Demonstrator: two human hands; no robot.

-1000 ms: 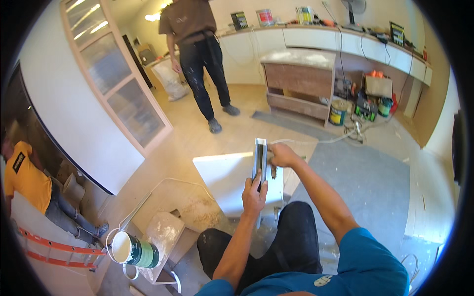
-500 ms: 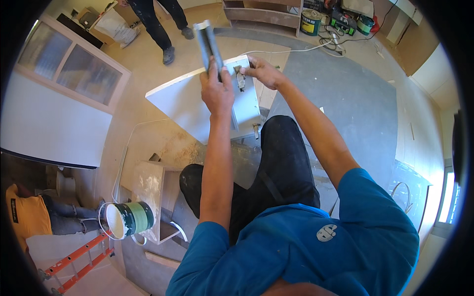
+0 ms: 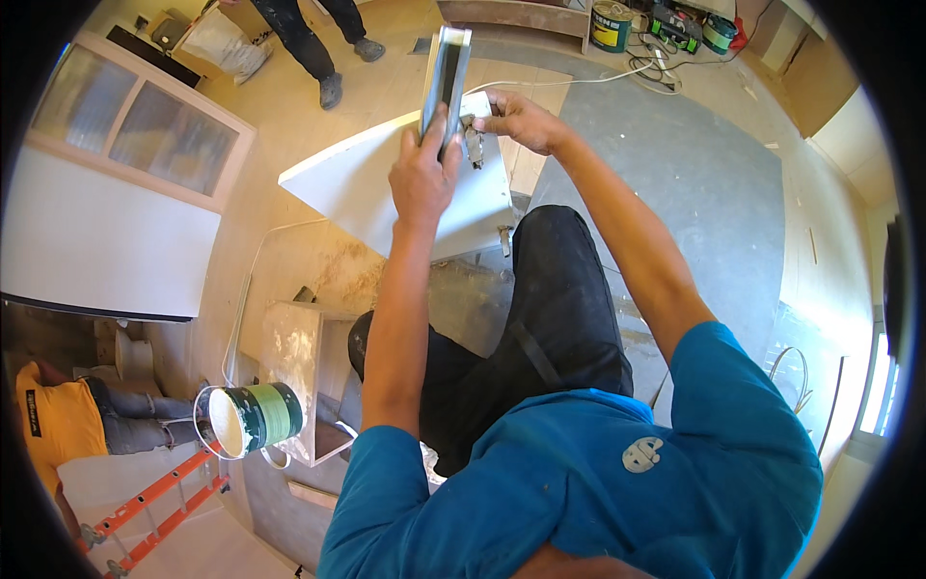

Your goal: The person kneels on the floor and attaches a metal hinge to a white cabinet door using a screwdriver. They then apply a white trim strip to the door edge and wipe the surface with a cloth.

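Observation:
A white cabinet door (image 3: 362, 188) stands tilted in front of my knees, with a metal cup hinge (image 3: 474, 150) near its upper corner and a second hinge (image 3: 504, 239) lower on the same edge. My left hand (image 3: 422, 183) is wrapped round a long silvery channel-shaped piece (image 3: 450, 63), its hollow side facing me. It crosses the door's top edge just left of the upper hinge; its exact kind I cannot make out. My right hand (image 3: 524, 124) grips the door's upper right corner, fingers behind it and thumb at the hinge.
To the left, a green-banded paint bucket (image 3: 270, 417) lies sideways in view beside a plywood box (image 3: 291, 372). An orange ladder (image 3: 159, 497) and a person in yellow (image 3: 63, 410) are lower left. Another person's legs (image 3: 309, 43) stand ahead. A white cable (image 3: 555, 84) crosses the floor.
My left hand has swung the channel-shaped piece rightward, from leaning left to leaning right, closer to the upper hinge. The door has shifted slightly; my right hand stays at its corner.

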